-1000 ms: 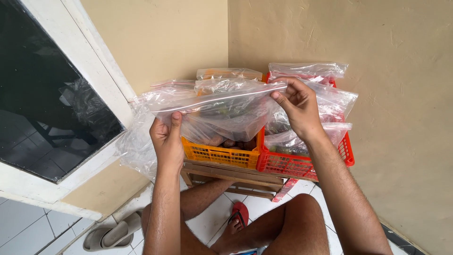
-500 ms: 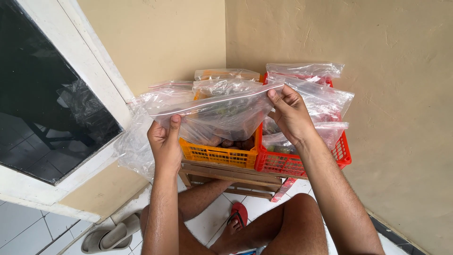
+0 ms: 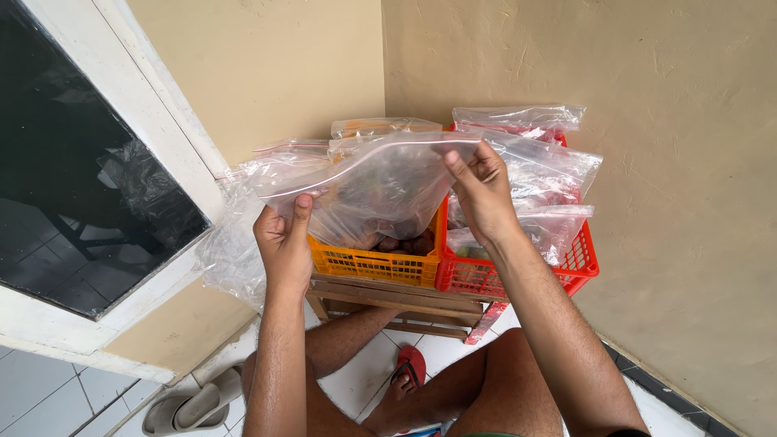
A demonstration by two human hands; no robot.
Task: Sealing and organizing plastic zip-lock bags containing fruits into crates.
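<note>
I hold a clear plastic zip bag (image 3: 380,186) stretched out in front of me by its top edge. My left hand (image 3: 283,235) pinches its left corner and my right hand (image 3: 481,190) pinches the right end of the seal strip. The bag hangs over an orange basket (image 3: 376,263), whose dark reddish contents show through the plastic. Beside it on the right stands a red basket (image 3: 518,275) stuffed with more clear bags (image 3: 526,166).
Both baskets rest on a low wooden stool (image 3: 396,299) in the corner of two beige walls. A dark window with a white frame (image 3: 89,170) is at left. Grey slippers (image 3: 194,405) lie on the tiled floor; my foot wears a red sandal (image 3: 411,364).
The bag has been pulled flatter between my hands. My right hand has slid a little along the top strip; my left hand keeps its grip on the corner.
</note>
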